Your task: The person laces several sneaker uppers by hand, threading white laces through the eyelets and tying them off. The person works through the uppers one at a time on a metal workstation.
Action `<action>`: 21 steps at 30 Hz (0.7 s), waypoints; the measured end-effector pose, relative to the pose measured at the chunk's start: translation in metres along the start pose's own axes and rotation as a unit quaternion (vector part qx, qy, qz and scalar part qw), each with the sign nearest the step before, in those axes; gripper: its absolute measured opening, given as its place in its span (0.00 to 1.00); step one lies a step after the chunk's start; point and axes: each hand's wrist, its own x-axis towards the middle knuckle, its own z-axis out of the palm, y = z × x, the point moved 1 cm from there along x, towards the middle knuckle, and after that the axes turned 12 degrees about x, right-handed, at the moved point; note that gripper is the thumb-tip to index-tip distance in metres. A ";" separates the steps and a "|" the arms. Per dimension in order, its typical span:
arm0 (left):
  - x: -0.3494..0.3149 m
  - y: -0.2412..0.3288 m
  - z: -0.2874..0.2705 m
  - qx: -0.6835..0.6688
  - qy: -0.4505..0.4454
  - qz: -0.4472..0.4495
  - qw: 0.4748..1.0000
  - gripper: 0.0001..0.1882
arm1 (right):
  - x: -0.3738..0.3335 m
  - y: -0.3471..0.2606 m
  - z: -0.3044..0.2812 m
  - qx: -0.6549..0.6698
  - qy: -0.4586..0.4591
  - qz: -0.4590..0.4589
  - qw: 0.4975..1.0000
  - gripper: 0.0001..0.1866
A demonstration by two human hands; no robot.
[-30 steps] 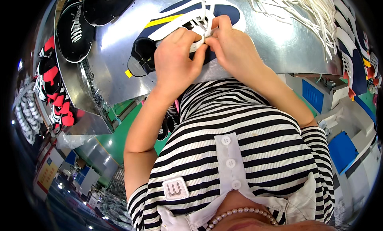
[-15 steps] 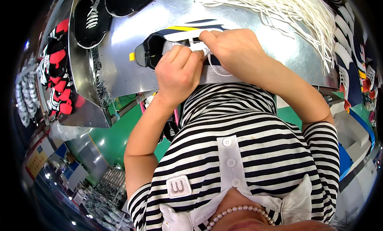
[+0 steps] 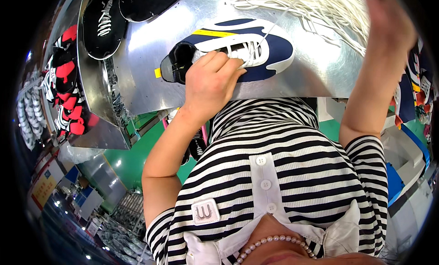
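A navy and white shoe upper [image 3: 280, 50] with a yellow stripe lies on its side of the metal table, toe to the right and dark heel opening to the left. My left hand [image 3: 211, 79] is closed on its near edge beside the eyelets, fingers curled over the lacing. White shoelace [image 3: 252, 49] crosses the front eyelets. From there one lace strand [image 3: 286, 12] stretches straight up and right, past the top edge of the picture. My right hand [image 3: 389, 22] is raised at the upper right, smeared by motion. Its fingertips are cut off, so its grip on the strand is not visible.
A heap of loose white laces [image 3: 329, 15] covers the far right of the metal table [image 3: 146, 89]. Black shoe uppers [image 3: 104, 29] lie at the far left. Red, black and white pieces [image 3: 68, 86] hang beyond the left edge, and more navy uppers [image 3: 404, 98] at the right.
My right hand has left the shoe upper and swung up to the far right. A lace strand is now stretched upward from the eyelets. My left hand stays at the upper, which shows more fully.
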 end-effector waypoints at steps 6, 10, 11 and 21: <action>0.002 -0.002 -0.023 -0.169 -0.115 -0.217 0.954 0.29 | -0.080 0.090 0.026 0.064 -0.047 0.263 0.962 0.08; 0.003 -0.016 -0.020 -0.277 -0.136 -0.352 0.883 0.33 | -0.083 0.097 0.037 0.024 -0.109 0.332 0.937 0.06; 0.002 -0.017 -0.016 -0.247 -0.117 -0.349 0.897 0.32 | -0.082 0.102 0.037 0.016 -0.116 0.321 0.940 0.06; 0.000 -0.011 0.014 -0.113 0.069 -0.347 0.928 0.24 | -0.090 0.101 0.049 -0.177 -0.133 0.228 0.948 0.09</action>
